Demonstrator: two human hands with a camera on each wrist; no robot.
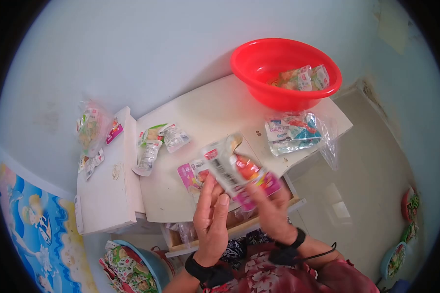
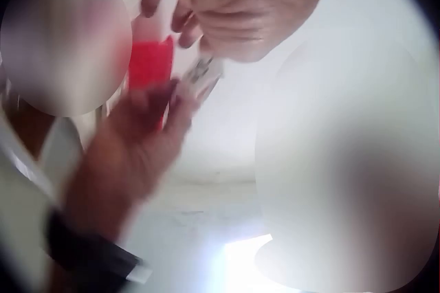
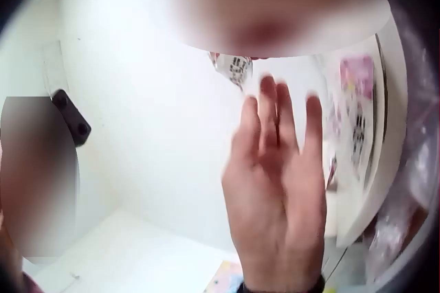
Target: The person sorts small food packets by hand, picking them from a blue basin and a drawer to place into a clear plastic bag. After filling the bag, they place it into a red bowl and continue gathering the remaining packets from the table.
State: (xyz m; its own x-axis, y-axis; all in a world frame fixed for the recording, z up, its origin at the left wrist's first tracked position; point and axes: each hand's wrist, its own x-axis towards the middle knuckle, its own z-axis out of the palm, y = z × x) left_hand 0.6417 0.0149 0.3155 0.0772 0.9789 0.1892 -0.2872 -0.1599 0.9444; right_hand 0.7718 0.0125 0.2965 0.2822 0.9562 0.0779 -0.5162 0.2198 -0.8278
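My right hand [image 1: 274,210] pinches a white, pink and orange printed food packet [image 1: 248,168] by its lower right corner, tilted above the white table. In the left wrist view that hand [image 2: 137,145] is blurred, with the packet's pale edge [image 2: 199,76] at its fingers. My left hand [image 1: 212,227] is beside the packet's lower left side, fingers extended upward. The right wrist view shows this left hand [image 3: 275,183] with straight, spread fingers. Another pink-and-white packet [image 1: 186,172] lies on the table, partly covered by the held one.
A red basin [image 1: 252,78] containing packets stands at the table's back right. Blue-and-white packets in clear plastic [image 1: 293,132] lie below it. Several small packets [image 1: 149,158] lie left, beside a raised white ledge [image 1: 105,195]. An open drawer [image 1: 239,227] juts out in front; a blue tub [image 1: 149,259] stands on the floor.
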